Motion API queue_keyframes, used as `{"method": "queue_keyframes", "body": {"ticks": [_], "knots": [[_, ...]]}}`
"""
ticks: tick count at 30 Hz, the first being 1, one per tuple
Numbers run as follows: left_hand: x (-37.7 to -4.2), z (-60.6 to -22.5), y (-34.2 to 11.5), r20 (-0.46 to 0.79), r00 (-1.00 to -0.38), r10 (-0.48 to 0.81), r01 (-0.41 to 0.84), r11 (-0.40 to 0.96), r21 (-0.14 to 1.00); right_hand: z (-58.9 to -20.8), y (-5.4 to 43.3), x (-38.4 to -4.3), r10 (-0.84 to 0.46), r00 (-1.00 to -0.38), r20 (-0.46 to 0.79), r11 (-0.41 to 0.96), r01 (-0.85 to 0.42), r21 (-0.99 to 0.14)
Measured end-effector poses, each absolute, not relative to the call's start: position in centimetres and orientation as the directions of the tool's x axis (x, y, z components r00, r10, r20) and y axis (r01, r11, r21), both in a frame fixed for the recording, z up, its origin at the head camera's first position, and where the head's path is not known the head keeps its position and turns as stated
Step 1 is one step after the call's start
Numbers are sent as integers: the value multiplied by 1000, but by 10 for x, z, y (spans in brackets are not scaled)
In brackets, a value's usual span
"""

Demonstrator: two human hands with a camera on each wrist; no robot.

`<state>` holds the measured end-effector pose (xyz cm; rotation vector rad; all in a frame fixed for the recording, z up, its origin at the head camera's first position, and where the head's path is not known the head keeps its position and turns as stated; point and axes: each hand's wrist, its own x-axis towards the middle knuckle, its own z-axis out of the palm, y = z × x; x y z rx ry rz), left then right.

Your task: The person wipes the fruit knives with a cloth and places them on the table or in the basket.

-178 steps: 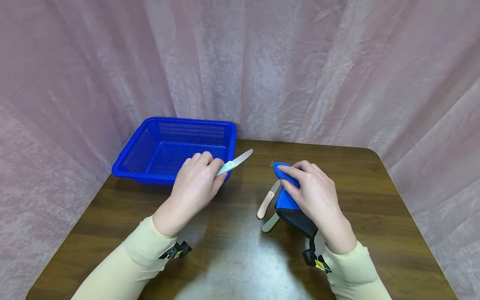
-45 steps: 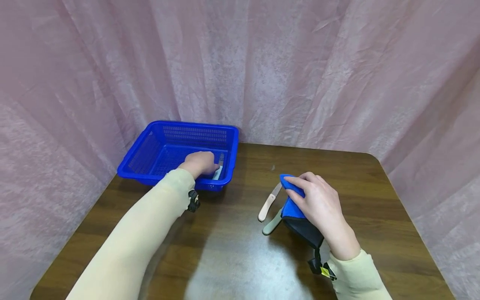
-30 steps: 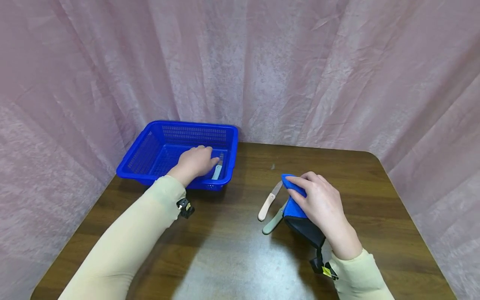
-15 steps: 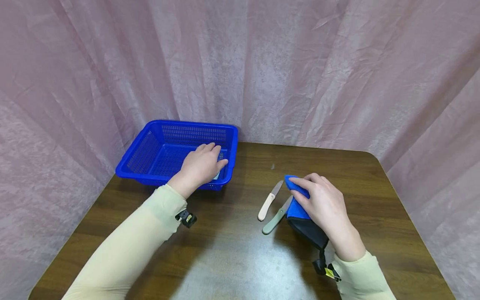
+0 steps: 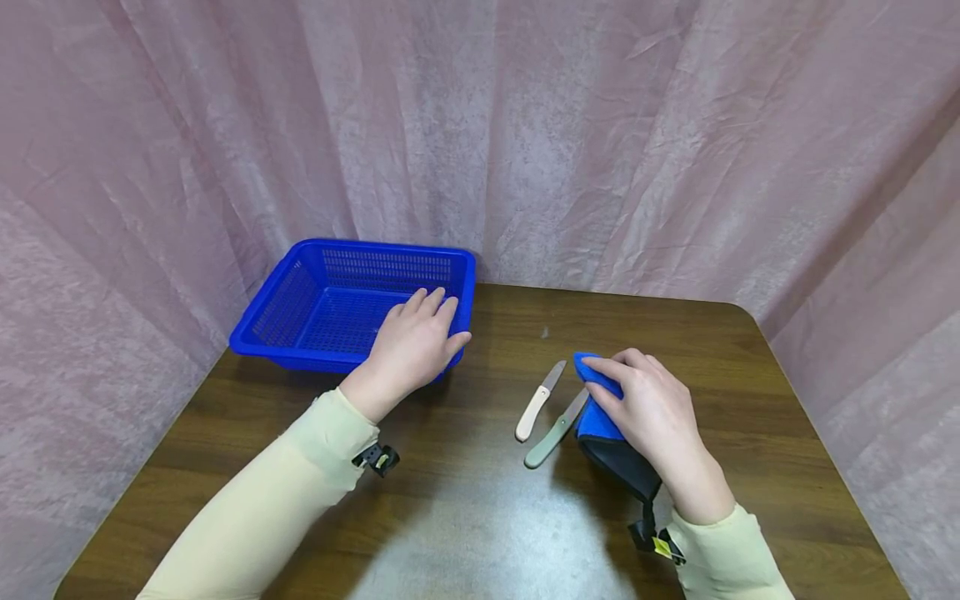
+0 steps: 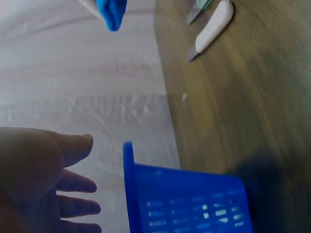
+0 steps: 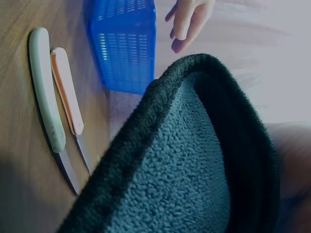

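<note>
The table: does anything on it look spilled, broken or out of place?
One oddity: a pale speck beyond the white knife stands out against the dark table. It's too small to tell whether it's a scrap or mark. Nothing looks spilled, and neither that knife nor the green one looks broken.

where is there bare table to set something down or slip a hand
Bare table lies between the right hand and the table's right edge, and also between the basket and the cream knife. It's crowded around that knife and the green knife, close beside the blue cloth in the right hand. The left hand is over the basket's right end.
</note>
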<state>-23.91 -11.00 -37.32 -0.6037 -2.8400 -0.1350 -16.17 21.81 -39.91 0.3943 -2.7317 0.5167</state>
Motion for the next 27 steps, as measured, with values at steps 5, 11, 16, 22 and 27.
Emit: {"method": "queue_keyframes", "body": {"ticks": [5,11,16,22,27], "knots": [[-231,-372,-104,300,-861,411,440,897,34,-399,219,-161,-203,-910,363,897,-321,-303],[-222,-371,-97,345,-828,442,471,882,0,-399,220,-161,-202,-911,359,901,-316,-296],[-214,-374,-90,386,-794,468,503,864,-13,-401,222,-161,-197,-912,361,904,-311,-293],[-208,-378,-82,388,-784,485,520,854,-18,-402,223,-161,-193,-912,362,906,-308,-291],[-204,-382,-76,386,-773,504,534,845,-33,-403,226,-161,-194,-911,363,907,-307,-288]]}}
